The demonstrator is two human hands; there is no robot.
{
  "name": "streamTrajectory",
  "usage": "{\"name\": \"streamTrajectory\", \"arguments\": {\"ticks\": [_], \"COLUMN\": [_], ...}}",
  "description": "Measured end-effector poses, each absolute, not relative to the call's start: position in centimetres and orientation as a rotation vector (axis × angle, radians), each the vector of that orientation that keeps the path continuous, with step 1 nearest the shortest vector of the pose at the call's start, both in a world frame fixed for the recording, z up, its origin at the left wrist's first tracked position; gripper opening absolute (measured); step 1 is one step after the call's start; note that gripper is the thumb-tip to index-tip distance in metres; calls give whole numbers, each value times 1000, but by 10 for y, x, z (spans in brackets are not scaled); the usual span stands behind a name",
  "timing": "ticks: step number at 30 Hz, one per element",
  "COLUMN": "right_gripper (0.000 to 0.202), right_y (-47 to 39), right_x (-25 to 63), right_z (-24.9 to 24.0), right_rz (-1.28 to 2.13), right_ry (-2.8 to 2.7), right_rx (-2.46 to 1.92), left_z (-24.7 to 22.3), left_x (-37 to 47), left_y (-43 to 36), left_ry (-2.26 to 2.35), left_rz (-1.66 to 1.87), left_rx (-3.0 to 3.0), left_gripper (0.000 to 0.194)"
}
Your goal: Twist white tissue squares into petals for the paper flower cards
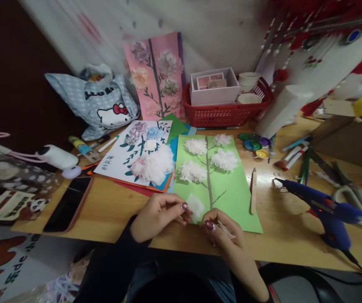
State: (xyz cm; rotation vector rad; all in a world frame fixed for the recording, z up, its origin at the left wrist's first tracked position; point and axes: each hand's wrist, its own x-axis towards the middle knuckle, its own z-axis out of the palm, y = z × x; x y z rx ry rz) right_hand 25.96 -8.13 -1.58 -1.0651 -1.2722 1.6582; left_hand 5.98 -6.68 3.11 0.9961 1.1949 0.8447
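Several fluffy white tissue flowers (224, 160) are on a green sheet (231, 198) with a dark painted stem and branches. At the sheet's lower left edge is a small white tissue piece (196, 207), between my two hands. My left hand (163, 214) has its thumb and fingers pinched together beside that tissue; what it holds is too small to make out. My right hand (225, 235) is closed around a thin white piece (225, 229) that shows between its fingers, over the sheet's lower edge. A wooden stick (253, 191) lies on the sheet's right edge.
A blue glue gun (319, 202) lies on the right, near scissors (354, 198) and pens. A phone (69, 205) rests at the left. Behind are a red basket (212, 115), a pink flower picture (143, 80), a checked bag (105, 105) and a white flower sheet (109, 164).
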Motion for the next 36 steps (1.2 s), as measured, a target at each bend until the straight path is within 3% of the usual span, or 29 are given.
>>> {"name": "streamTrajectory", "arguments": {"ticks": [5, 11, 17, 19, 24, 29, 36], "right_gripper": [40, 43, 33, 33, 38, 40, 38], "right_y": [-81, -76, -65, -62, -62, -64, -64], "right_x": [259, 255, 256, 258, 261, 259, 257], "right_z": [-22, -29, -18, -13, -12, -15, -15], "right_rz": [1701, 1764, 1876, 1892, 1920, 1886, 1901], "right_ry": [-1132, -880, -409, -288, -223, -302, -292], "right_rx": [-1007, -976, -782, -769, -766, -747, -731], "left_z": [32, 30, 30, 30, 23, 6, 6], "left_x": [21, -6, 6, 26, 99, 142, 141], "left_y": [-44, -29, -42, -51, -74, -77, -72], "left_ry": [1714, 2028, 2423, 2340, 1400, 1375, 1431], "left_rz": [1147, 1081, 1251, 1346, 1197, 1120, 1100], "left_rx": [1171, 1348, 1574, 1846, 2173, 2103, 2064], "left_gripper": [31, 17, 33, 25, 5, 4, 18]}}
